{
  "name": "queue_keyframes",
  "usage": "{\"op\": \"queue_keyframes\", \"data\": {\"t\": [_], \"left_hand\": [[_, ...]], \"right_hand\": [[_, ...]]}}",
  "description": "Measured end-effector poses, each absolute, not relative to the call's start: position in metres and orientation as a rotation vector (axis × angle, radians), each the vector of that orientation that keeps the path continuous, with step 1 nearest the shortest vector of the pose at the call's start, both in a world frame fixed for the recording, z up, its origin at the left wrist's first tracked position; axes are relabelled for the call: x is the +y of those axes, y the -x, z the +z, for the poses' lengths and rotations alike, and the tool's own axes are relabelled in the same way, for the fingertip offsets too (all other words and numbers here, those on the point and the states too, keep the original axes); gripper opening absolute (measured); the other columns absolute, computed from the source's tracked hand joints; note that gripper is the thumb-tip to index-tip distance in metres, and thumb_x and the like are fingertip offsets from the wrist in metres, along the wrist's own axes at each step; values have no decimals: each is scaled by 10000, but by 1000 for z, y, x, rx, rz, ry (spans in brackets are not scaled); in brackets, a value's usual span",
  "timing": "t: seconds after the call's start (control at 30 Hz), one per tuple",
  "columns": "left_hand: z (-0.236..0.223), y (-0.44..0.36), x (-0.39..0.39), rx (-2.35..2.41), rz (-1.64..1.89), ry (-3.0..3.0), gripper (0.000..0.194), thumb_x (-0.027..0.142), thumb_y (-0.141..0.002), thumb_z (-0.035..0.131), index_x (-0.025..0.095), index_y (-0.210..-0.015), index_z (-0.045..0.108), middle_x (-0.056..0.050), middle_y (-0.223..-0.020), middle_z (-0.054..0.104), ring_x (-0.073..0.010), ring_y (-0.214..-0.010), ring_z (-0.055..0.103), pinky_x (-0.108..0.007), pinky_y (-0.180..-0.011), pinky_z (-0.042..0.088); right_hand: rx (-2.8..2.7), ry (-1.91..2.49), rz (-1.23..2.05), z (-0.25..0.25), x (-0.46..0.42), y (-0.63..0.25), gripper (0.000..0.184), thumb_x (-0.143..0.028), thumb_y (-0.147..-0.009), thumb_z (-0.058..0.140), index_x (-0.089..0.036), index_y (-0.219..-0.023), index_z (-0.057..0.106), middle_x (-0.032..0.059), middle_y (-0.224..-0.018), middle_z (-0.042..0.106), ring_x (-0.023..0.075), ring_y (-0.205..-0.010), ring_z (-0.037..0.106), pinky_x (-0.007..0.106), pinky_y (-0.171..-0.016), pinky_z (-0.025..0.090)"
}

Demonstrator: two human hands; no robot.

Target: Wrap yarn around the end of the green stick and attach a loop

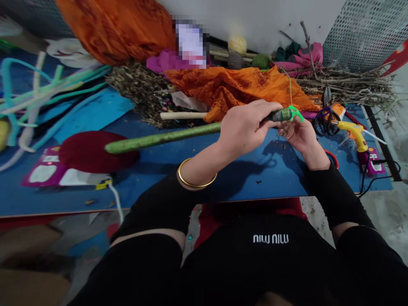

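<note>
A long green stick (165, 137) runs across the table, its left end over a dark red oval pad (83, 151). My left hand (242, 127) is closed around the stick near its right end, where dark and olive yarn (282, 115) is wound about it. At the tip sits a bright green fuzzy strand (296, 113). My right hand (301, 136) has its fingers curled at that tip, pinching the bright green strand; part of the grip is hidden. A thin olive yarn strand (290, 87) rises from the tip toward the back.
An orange patterned cloth (242, 87), dry twigs (350, 83) and a yarn ball (261, 61) lie behind. Scissors (328, 119) and a yellow glue gun (355, 131) are at right, with a cable. Colored foam-like strips (47, 93) and a blue sheet (98, 111) lie left.
</note>
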State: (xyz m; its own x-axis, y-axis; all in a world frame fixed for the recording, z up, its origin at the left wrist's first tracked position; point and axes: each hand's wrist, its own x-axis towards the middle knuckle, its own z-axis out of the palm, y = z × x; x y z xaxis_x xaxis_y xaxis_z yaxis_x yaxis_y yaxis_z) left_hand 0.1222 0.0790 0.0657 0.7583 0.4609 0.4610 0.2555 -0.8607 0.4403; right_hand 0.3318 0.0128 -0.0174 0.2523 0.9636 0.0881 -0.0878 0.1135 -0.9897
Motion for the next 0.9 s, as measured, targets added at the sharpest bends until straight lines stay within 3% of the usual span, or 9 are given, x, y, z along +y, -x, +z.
{"op": "queue_keyframes", "data": {"t": [0.1,0.2,0.43,0.63,0.7,0.77,0.83,0.9], "left_hand": [[70,-120,85,589,837,-2596,382,229,-958,573,226,-1320,694,-64,-1203,766,-243,-1100,710,-354,-969,544],[70,-120,89,613,835,-2589,384,228,-957,579,225,-1324,691,-69,-1222,761,-247,-1132,701,-363,-996,542],[65,-122,95,599,806,-2589,396,226,-949,592,227,-1333,687,-59,-1220,764,-249,-1140,702,-375,-1022,538],[67,-119,99,632,849,-2567,405,231,-948,599,209,-1345,678,-66,-1255,751,-239,-1160,693,-363,-1047,529],[70,-118,101,636,860,-2559,394,230,-947,610,220,-1333,689,-65,-1231,759,-231,-1137,700,-348,-1027,537],[73,-117,102,632,860,-2558,387,221,-939,620,220,-1317,704,-66,-1200,769,-235,-1113,709,-352,-1009,545],[77,-115,102,617,858,-2552,387,214,-930,625,215,-1307,712,-66,-1184,774,-240,-1104,715,-361,-1004,551],[80,-113,102,600,863,-2536,385,214,-928,623,214,-1302,715,-63,-1187,776,-238,-1113,715,-363,-1013,553]], "right_hand": [[-817,1076,1088,-9,7,-325,441,-582,-837,736,-219,-747,501,-13,-751,653,78,-573,594,194,-465,451],[-757,993,1127,-2,3,-327,431,-543,-846,754,-224,-746,481,-52,-706,599,35,-442,375,196,-374,324],[-716,776,1139,11,-1,-355,450,-499,-892,764,-217,-722,457,-104,-636,505,18,-395,83,210,-331,202],[-900,1035,1213,29,-9,-343,484,-648,-792,807,-201,-894,654,-100,-576,393,19,-395,151,227,-372,84],[-1028,1125,1207,30,-11,-343,518,-647,-718,862,-182,-850,677,-94,-543,371,26,-409,201,222,-395,89],[-1042,1159,1109,26,-10,-351,515,-671,-725,837,-197,-777,641,-99,-526,299,37,-416,202,217,-405,134],[-946,1220,879,18,-5,-363,521,-731,-835,684,-220,-777,602,-94,-556,259,55,-426,196,221,-415,214],[-878,1425,544,9,0,-376,515,-716,-943,509,-223,-834,609,-66,-606,336,84,-464,301,242,-470,345]]}}
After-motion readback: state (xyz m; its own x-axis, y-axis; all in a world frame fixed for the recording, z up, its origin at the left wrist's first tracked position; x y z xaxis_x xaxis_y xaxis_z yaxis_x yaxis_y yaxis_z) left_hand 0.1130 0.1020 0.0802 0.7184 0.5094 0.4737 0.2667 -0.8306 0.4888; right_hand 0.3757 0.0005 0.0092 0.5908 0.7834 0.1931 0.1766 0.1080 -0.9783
